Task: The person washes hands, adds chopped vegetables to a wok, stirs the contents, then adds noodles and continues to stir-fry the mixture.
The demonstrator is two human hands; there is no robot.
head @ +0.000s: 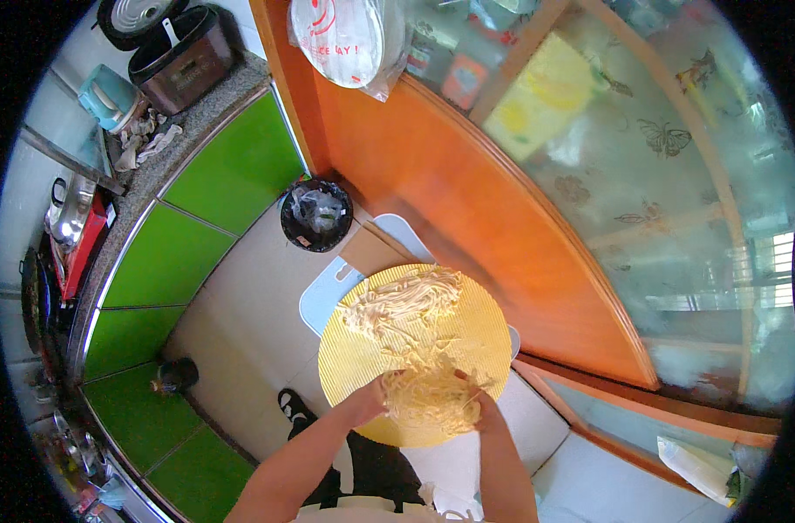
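Observation:
A round yellow ridged tray (345,366) lies before me on top of a light blue folding stool or table. Across its far half rests a heap of pale noodles (410,297), with loose strands trailing toward me. At the near half, a looser bundle of noodles (430,399) is held between my two hands. My left hand (371,399) grips its left side and my right hand (482,405) its right side. Strands hide parts of the fingers of both hands.
A black bin (316,216) with plastic bags stands beyond the tray. Cardboard (374,250) lies on the light blue surface (322,297). An orange cabinet (463,183) rises to the right; green cupboards (169,261) line the left below a counter with a rice cooker (182,65).

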